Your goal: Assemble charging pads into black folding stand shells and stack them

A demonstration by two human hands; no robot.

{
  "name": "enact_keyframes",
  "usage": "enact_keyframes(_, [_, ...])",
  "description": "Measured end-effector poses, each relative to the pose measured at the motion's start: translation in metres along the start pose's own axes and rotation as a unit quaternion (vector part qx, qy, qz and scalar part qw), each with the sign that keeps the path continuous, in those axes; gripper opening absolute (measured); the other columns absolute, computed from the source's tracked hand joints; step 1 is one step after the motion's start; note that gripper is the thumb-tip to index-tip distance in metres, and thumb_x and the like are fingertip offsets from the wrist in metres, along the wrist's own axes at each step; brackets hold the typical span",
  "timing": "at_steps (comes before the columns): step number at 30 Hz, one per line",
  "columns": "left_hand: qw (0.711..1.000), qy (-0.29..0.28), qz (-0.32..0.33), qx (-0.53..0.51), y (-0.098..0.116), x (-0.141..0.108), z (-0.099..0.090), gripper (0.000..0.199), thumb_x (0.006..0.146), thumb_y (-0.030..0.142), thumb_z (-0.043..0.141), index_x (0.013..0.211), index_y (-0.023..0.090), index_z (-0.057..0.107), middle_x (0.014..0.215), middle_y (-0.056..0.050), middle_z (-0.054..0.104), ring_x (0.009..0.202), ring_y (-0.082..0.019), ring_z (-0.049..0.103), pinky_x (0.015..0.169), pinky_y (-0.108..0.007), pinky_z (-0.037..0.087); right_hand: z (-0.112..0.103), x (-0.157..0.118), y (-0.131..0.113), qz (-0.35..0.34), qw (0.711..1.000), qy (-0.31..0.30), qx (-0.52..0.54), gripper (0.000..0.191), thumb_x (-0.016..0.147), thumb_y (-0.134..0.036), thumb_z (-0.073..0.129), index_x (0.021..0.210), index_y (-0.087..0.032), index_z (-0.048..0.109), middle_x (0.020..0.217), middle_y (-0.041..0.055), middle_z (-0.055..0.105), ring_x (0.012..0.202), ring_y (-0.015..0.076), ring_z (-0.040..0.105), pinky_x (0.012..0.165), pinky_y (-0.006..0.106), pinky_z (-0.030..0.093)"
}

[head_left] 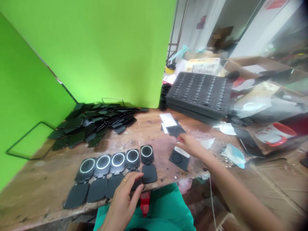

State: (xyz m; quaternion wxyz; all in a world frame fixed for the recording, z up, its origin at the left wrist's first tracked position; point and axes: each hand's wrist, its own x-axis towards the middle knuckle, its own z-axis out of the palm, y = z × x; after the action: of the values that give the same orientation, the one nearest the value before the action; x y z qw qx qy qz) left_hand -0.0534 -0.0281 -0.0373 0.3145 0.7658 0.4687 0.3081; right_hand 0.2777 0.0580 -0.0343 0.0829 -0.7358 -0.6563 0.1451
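Note:
Several black hinged folding stands stand in a row along the table's front, each with a white ring on its upper pad; one is the rightmost stand point(146, 154). Over the lower pads at the row's right end is my left hand point(126, 195), thumb and fingers apart, holding nothing. My right hand point(189, 144) is at the upper edge of a dark square sheet point(177, 159) with a ring mark and a white strip. Its fingers are drawn together; what they pinch, if anything, is hidden. Just beyond lie more dark sheets point(176, 129) and a white card point(167, 120).
A heap of black flat plates point(89, 126) lies against the green partition point(115, 57). Black slotted foam trays point(199, 91) are stacked at the back right. Farther right are a white and orange mug point(271, 134), plastic bags and a cardboard box point(255, 62). A wire frame point(24, 138) sticks out at left.

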Motion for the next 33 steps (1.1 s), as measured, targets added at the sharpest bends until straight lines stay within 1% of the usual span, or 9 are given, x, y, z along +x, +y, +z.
enact_keyframes(2, [0.999,-0.014,-0.02,-0.031,0.005,0.005,0.002,0.024,0.092,0.034,0.055,0.11,0.025,0.068,0.111,-0.009,0.071,0.103,-0.024,0.069,0.089,-0.034,0.057,0.004,-0.031,0.008,-0.005,1.0,-0.017,-0.001,0.03,0.073,-0.03,0.079,0.097,-0.015,0.069,0.095,0.0102,0.07,0.087,0.0253,0.066,0.074,0.03,0.048])
enact_keyframes(7, [0.978,-0.088,-0.116,-0.15,0.023,0.027,0.02,0.024,0.089,0.037,0.058,0.105,0.023,0.07,0.11,-0.009,0.071,0.1,-0.025,0.068,0.09,-0.038,0.055,0.033,-0.072,0.026,-0.046,0.998,0.027,-0.032,0.074,0.062,-0.03,0.087,0.129,-0.014,0.061,0.141,0.0247,0.051,0.13,0.0421,0.048,0.099,0.053,0.045])
enact_keyframes(11, [0.899,-0.154,-0.245,-0.33,0.038,0.052,0.05,0.037,0.086,0.036,0.064,0.117,0.018,0.065,0.121,-0.012,0.068,0.111,-0.024,0.065,0.098,-0.037,0.051,0.053,-0.079,0.034,-0.052,0.997,0.06,0.009,0.069,0.065,-0.029,0.083,0.128,-0.01,0.061,0.137,0.0257,0.055,0.13,0.0414,0.05,0.104,0.056,0.042])
enact_keyframes(16, [0.803,-0.153,-0.352,-0.455,0.05,0.075,0.088,0.059,0.078,0.034,0.078,0.129,0.012,0.056,0.118,-0.015,0.066,0.108,-0.02,0.065,0.1,-0.034,0.048,0.056,-0.099,0.021,-0.062,0.967,0.173,0.179,0.037,0.081,-0.029,0.064,0.115,-0.015,0.067,0.116,0.0157,0.07,0.109,0.0329,0.065,0.095,0.048,0.05])
enact_keyframes(18, [0.81,-0.14,-0.354,-0.446,0.052,0.079,0.097,0.063,0.074,0.032,0.082,0.128,0.012,0.057,0.112,-0.013,0.066,0.101,-0.02,0.066,0.095,-0.033,0.049,0.05,-0.109,0.011,-0.028,0.941,0.183,0.282,0.029,0.088,-0.033,0.057,0.109,-0.018,0.069,0.107,0.0114,0.073,0.098,0.0287,0.068,0.087,0.041,0.054])
enact_keyframes(21, [0.839,-0.1,-0.323,-0.426,0.056,0.081,0.102,0.059,0.068,0.03,0.086,0.118,0.013,0.061,0.11,-0.013,0.066,0.098,-0.019,0.064,0.09,-0.031,0.05,0.041,-0.118,-0.005,0.046,0.884,0.123,0.449,0.031,0.087,-0.045,0.063,0.1,-0.018,0.071,0.091,0.0068,0.074,0.082,0.0246,0.069,0.074,0.033,0.055])
enact_keyframes(27, [0.776,-0.104,-0.309,-0.54,0.063,0.08,0.085,0.066,0.055,0.031,0.092,0.112,0.015,0.062,0.101,-0.008,0.072,0.081,-0.017,0.068,0.079,-0.03,0.054,0.038,-0.121,-0.025,0.09,0.73,-0.03,0.677,0.038,0.075,-0.052,0.078,0.088,-0.017,0.071,0.078,0.0039,0.072,0.073,0.0196,0.065,0.07,0.03,0.052])
enact_keyframes(30, [0.8,-0.097,-0.315,-0.501,0.063,0.079,0.077,0.058,0.057,0.034,0.089,0.107,0.013,0.069,0.084,-0.006,0.074,0.074,-0.018,0.068,0.073,-0.029,0.054,0.036,-0.12,-0.031,0.079,0.735,-0.064,0.67,0.034,0.078,-0.05,0.075,0.083,-0.017,0.069,0.075,0.0031,0.07,0.071,0.0186,0.065,0.069,0.03,0.052])
enact_keyframes(33, [0.847,-0.075,-0.293,-0.437,0.063,0.077,0.073,0.04,0.059,0.035,0.085,0.09,0.013,0.073,0.075,-0.004,0.073,0.069,-0.017,0.067,0.067,-0.027,0.052,0.025,-0.118,-0.036,0.039,0.812,-0.002,0.583,0.03,0.078,-0.045,0.074,0.09,-0.018,0.07,0.085,0.0048,0.073,0.079,0.0209,0.067,0.076,0.034,0.054])
